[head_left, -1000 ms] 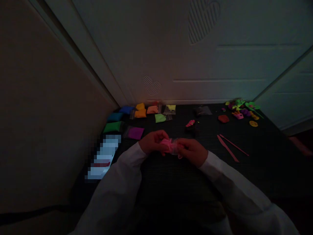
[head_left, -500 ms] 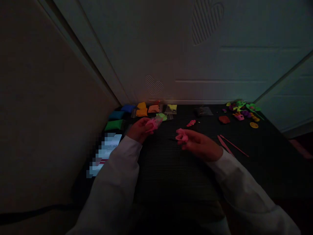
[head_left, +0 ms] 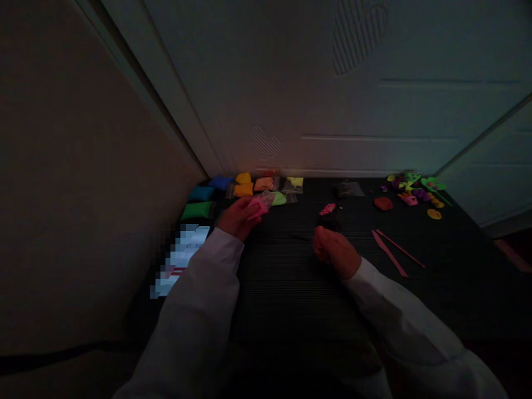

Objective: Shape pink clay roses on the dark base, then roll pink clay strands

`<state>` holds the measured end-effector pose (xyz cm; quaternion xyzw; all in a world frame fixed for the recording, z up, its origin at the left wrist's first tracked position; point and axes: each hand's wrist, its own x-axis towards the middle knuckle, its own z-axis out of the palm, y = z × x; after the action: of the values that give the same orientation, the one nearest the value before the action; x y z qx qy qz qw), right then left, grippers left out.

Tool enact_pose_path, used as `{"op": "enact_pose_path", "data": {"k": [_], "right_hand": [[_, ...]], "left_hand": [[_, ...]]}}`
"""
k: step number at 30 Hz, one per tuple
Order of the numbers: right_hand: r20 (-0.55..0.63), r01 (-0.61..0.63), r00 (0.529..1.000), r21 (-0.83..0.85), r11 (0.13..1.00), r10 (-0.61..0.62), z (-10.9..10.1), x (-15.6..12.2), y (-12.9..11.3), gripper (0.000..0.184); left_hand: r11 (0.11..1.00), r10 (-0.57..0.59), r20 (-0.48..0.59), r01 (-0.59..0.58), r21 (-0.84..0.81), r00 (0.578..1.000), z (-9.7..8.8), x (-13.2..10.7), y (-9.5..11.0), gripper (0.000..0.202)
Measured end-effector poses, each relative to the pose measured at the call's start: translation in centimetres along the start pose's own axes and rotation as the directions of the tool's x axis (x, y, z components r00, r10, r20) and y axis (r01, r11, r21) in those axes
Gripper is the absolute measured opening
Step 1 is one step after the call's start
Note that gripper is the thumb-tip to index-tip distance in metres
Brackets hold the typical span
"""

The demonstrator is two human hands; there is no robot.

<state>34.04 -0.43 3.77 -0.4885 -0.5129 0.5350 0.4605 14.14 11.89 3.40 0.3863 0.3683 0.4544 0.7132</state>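
My left hand [head_left: 235,218] is closed on a clear plastic bag of pink clay [head_left: 259,207], above the left part of the dark table. To the right, my right hand [head_left: 339,252] is curled into a fist, turned so the fingers hide the pink clay it held a moment before. Just beyond that fist lies a bumpy pink clay piece [head_left: 327,209]. A thin dark stick [head_left: 300,237] rests on the table left of the fist. Right of it lie a pink plastic knife [head_left: 389,254] and a thin pink tool [head_left: 401,248].
Bags of green [head_left: 197,210], blue [head_left: 220,183], orange [head_left: 243,189] and other clay line the back left. A lit phone [head_left: 183,260] lies at the left edge. Several coloured clay figures [head_left: 409,185] and a red clay piece [head_left: 383,203] sit back right, before a white panel.
My right hand has turned and closed into a fist, so the pink clay between its fingers no longer shows. My left hand keeps hold of the bag, nearly in place.
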Motion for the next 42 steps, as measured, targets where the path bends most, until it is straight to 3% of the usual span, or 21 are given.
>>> {"op": "enact_pose_path", "data": {"k": [5, 8, 10, 13, 16, 18, 20, 22, 23, 25, 29, 32, 35, 37, 38, 40, 42], "right_hand": [[0.012, -0.001, 1.000, 0.003, 1.000, 0.001, 0.3, 0.1, 0.2, 0.027], [0.135, 0.050, 0.991, -0.231, 0.972, -0.019, 0.4, 0.2, 0.4, 0.014], [0.232, 0.155, 0.972, -0.482, 0.863, -0.045, 0.3, 0.3, 0.7, 0.017], [0.311, 0.264, 0.950, -0.735, 0.625, -0.035, 0.0, 0.4, 1.0, 0.021], [0.289, 0.262, 0.957, -0.816, 0.515, -0.030, 0.3, 0.1, 0.9, 0.026], [0.313, 0.329, 0.943, -0.810, 0.485, -0.115, 1.4, -0.3, 0.7, 0.033], [0.446, 0.506, 0.862, -0.745, 0.435, -0.241, 3.3, -0.8, 0.7, 0.042], [0.647, 0.706, 0.706, -0.612, 0.356, -0.287, 5.7, -1.3, 1.1, 0.044], [0.700, 0.751, 0.656, -0.573, 0.327, -0.280, 6.9, -1.5, 1.5, 0.043], [0.746, 0.789, 0.610, -0.539, 0.295, -0.268, 8.8, -1.6, 2.1, 0.038], [0.727, 0.767, 0.638, -0.574, 0.285, -0.254, 9.8, -1.0, 2.8, 0.019], [0.693, 0.742, 0.667, -0.587, 0.324, -0.274, 8.1, -0.4, 2.7, 0.018], [0.604, 0.662, 0.749, -0.655, 0.364, -0.274, 5.6, 0.2, 2.7, 0.021], [0.566, 0.616, 0.787, -0.702, 0.358, -0.245, 4.3, 0.5, 2.7, 0.020], [0.556, 0.602, 0.798, -0.718, 0.349, -0.231, 3.8, 0.6, 2.7, 0.021], [0.549, 0.590, 0.807, -0.732, 0.341, -0.218, 3.5, 0.6, 2.7, 0.024], [0.543, 0.588, 0.809, -0.726, 0.357, -0.227, 3.5, 0.5, 2.4, 0.026]], "left_hand": [[1.000, 0.006, 0.018, -0.006, -0.002, 1.000, -0.1, 0.0, 0.0, 0.029], [1.000, -0.003, 0.001, 0.003, -0.015, 1.000, 0.0, -0.1, 0.1, 0.029], [1.000, -0.005, 0.005, 0.005, -0.011, 1.000, 0.1, -0.2, 0.1, 0.029], [1.000, -0.013, 0.021, 0.013, 0.018, 1.000, 0.1, -0.2, 0.0, 0.029], [1.000, 0.004, 0.016, -0.005, 0.025, 1.000, 0.1, -0.1, -0.3, 0.028], [1.000, 0.011, 0.006, -0.011, 0.020, 1.000, 0.2, 0.1, -0.6, 0.029], [1.000, 0.000, 0.005, 0.000, 0.020, 1.000, 0.3, 0.2, -0.8, 0.029], [1.000, -0.018, 0.008, 0.018, 0.023, 1.000, 0.3, 0.4, -1.0, 0.030], [0.999, -0.023, 0.008, 0.023, 0.023, 1.000, 0.3, 0.4, -1.1, 0.030], [0.999, -0.025, 0.007, 0.025, 0.022, 1.000, 0.2, 0.6, -1.2, 0.030], [1.000, -0.010, 0.004, 0.010, 0.016, 1.000, -0.2, 0.7, -1.1, 0.031], [1.000, -0.004, 0.003, 0.004, 0.029, 1.000, -0.3, 0.6, -0.9, 0.033], [0.989, 0.027, 0.022, -0.030, 0.145, 0.999, -0.2, 0.7, -1.0, 0.036], [0.930, 0.139, 0.008, -0.134, 0.343, 0.990, -0.1, 0.8, -1.3, 0.038], [0.856, 0.220, 0.009, -0.198, 0.477, 0.975, -0.1, 0.8, -1.4, 0.038], [0.607, 0.359, 0.085, -0.301, 0.735, 0.930, 0.1, 0.8, -1.7, 0.037], [0.330, 0.402, 0.212, -0.357, 0.874, 0.891, 0.2, 0.6, -1.9, 0.036]]}}
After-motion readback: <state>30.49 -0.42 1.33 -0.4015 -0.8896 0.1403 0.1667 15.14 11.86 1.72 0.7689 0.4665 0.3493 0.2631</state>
